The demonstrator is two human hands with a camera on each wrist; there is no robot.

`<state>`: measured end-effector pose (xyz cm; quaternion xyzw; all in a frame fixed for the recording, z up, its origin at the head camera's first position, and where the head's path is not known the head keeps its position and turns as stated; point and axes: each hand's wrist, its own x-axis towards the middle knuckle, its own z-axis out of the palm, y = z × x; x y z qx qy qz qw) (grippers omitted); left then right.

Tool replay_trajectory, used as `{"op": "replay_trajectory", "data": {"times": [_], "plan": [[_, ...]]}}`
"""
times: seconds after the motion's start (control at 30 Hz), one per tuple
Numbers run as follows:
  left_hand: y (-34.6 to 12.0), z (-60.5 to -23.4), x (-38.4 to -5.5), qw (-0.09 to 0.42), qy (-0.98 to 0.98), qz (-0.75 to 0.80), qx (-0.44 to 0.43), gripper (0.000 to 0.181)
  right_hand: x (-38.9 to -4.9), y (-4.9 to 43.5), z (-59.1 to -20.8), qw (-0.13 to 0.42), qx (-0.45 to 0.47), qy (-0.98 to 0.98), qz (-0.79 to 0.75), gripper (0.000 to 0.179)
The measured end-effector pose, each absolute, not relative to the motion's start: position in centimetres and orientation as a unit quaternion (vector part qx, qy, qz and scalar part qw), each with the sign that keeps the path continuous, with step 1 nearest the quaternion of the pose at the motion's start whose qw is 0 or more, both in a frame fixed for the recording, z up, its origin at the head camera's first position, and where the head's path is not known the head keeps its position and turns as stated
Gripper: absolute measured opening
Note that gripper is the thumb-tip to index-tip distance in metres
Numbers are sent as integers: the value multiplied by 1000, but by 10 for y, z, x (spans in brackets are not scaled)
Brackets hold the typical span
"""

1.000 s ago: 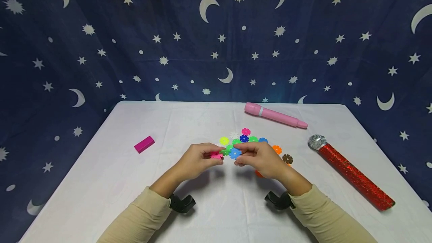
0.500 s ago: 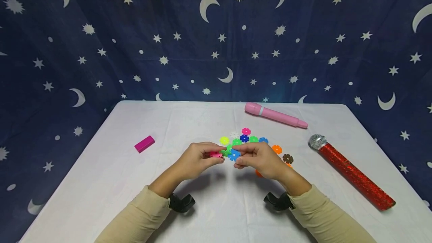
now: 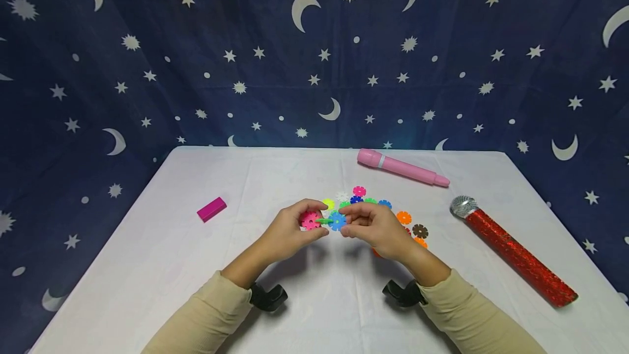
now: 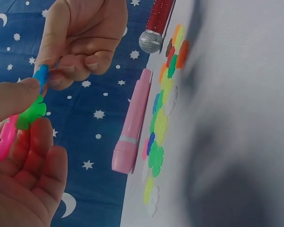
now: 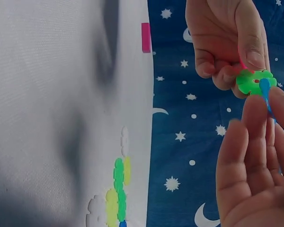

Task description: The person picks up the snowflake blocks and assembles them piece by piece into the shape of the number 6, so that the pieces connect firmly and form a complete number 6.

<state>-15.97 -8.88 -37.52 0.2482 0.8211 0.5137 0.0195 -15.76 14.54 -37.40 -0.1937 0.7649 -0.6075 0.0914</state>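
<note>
Raised over the table are three notched plastic discs joined in a row: a pink disc [image 3: 309, 220], a green disc [image 3: 324, 221] and a blue disc [image 3: 337, 220]. In the head view the green one is edge-on between the other two. My left hand [image 3: 286, 234] holds the pink and green end between thumb and fingers. At the other side my right hand [image 3: 380, 230] pinches the blue disc. Green's flat face shows in the right wrist view, with the left thumb [image 5: 253, 54] against it. The pink disc is mostly hidden there.
Loose notched discs in several colours lie behind and right of the hands, among them an orange disc [image 3: 404, 218] and a brown disc [image 3: 420, 231]. A pink microphone-shaped toy [image 3: 405, 168], a red glittery microphone [image 3: 518, 255] and a magenta block [image 3: 212, 210] also lie on the white-covered table [image 3: 147, 277].
The joined discs have turned in my hands: the pink disc now faces the head camera and the green one shows its edge. Both hands stay close together, and the left fingers have spread higher.
</note>
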Motion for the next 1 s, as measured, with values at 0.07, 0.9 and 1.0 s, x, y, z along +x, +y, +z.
{"op": "replay_trajectory", "data": {"times": [0.07,0.9,1.0], "plan": [[-87,-375,-160,23,831,501,241,42,-158,146,-374,87,-200,768,-602,35],[-85,-385,-163,63,857,456,231,32,-172,163,-389,77,-141,871,-464,24],[-86,-386,-164,70,863,445,230,33,-175,167,-392,83,-135,894,-420,22]]}}
